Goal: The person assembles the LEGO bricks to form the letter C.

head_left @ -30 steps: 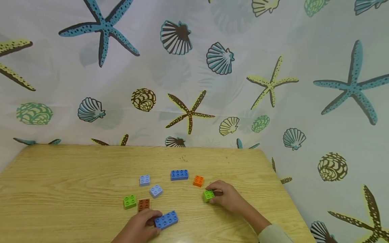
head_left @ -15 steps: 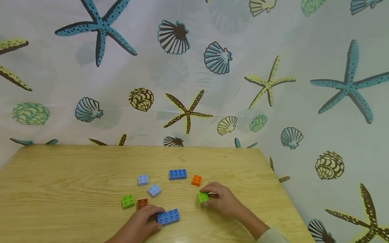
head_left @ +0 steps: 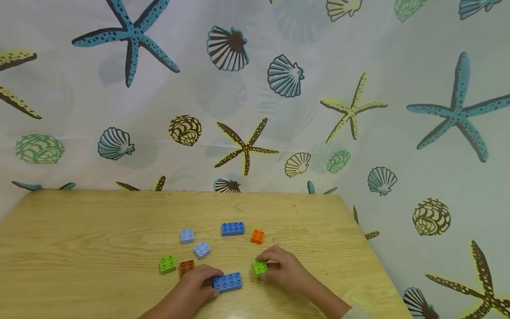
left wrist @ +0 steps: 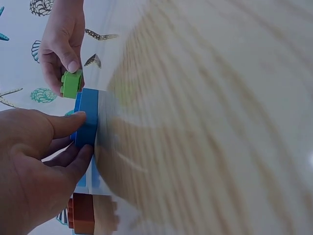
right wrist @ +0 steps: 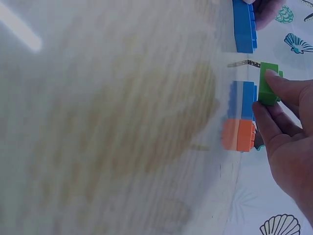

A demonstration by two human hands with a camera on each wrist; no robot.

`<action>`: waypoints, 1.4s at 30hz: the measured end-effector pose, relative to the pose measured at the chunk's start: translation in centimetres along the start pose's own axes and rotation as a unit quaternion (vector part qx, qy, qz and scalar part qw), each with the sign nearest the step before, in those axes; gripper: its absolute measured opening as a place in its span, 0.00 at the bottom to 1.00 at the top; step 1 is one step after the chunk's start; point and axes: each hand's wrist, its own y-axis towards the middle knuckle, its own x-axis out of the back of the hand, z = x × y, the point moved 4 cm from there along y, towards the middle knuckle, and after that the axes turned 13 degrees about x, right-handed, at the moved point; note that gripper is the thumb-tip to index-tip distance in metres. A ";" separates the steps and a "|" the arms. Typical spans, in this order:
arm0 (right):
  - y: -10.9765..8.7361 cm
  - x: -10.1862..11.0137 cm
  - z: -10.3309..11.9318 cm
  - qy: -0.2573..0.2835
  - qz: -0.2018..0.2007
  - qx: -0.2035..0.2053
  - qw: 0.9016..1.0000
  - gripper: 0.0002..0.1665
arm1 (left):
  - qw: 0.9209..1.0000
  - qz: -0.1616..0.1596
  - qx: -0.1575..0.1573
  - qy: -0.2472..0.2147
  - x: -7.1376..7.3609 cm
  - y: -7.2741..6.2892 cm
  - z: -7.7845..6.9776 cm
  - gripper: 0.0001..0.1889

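The left hand pinches the left end of a long blue toy brick, which stands studs up on the table. Thumb and fingers sit on its two sides in the left wrist view. To the right, the right hand pinches a small green brick by its sides. In the right wrist view that green brick appears held above the tabletop. A short gap separates the green brick from the blue one in the head view. Just behind the left hand lies a brown brick, partly covered by it.
Farther back on the wooden table are another long blue brick, an orange brick and two light blue bricks, one behind the other. A second green brick lies at left. A patterned curtain hangs behind.
The left hand has slid the long blue brick to the right. The right hand has brought the green brick left and nearer the person, so the two bricks are closer together.
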 end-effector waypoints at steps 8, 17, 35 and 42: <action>-0.6 -0.8 0.1 -0.017 0.016 0.012 1.000 0.21 | 0.999 -0.003 -0.030 0.026 -0.3 0.3 -0.8 0.19; -0.5 -1.7 0.5 -0.030 0.007 0.015 0.999 0.22 | 0.999 -0.002 -0.045 0.028 -0.5 0.7 -1.1 0.19; 0.0 -2.3 0.9 -0.010 -0.001 0.023 1.000 0.21 | 0.998 -0.013 -0.052 0.025 -0.9 1.2 -1.6 0.18; 0.1 -2.3 1.1 -0.038 0.000 0.021 0.999 0.20 | 0.999 -0.013 -0.047 0.024 -0.9 1.2 -1.7 0.17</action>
